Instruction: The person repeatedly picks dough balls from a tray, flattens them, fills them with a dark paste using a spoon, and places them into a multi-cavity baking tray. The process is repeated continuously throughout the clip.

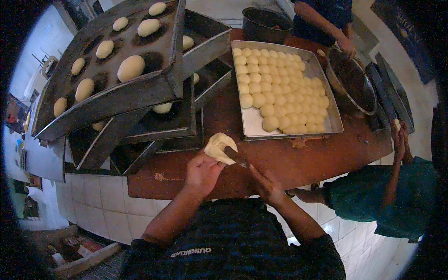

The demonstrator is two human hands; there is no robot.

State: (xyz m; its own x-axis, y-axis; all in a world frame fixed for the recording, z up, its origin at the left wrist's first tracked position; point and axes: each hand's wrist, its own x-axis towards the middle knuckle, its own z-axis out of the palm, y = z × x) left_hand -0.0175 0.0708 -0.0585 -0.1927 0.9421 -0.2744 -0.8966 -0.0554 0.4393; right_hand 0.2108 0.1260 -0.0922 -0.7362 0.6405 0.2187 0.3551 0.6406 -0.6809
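My left hand (pixel 204 174) holds a flattened round of pale dough (pixel 216 145) up above the front of the table, its fingers under the dough. A narrow dark tool (pixel 240 160), perhaps a spatula, reaches from the fingertips of my right hand (pixel 266 185) onto the dough. Its brown end (pixel 230 152) lies against the dough's middle; whether that is the blade or a filling on it is unclear. Just beyond my hands a metal tray (pixel 250 122) stands on the table, with many smooth dough balls (pixel 280 89) packed in touching rows.
Dark baking trays (pixel 115 99) are stacked crosswise at left, the top one bearing spaced dough pieces (pixel 131 68). A basin of dark filling (pixel 353 82) and a black pot (pixel 267 24) stand beyond the wooden table (pixel 217 115). Co-workers' hands (pixel 346 45) are at the basin and far right.
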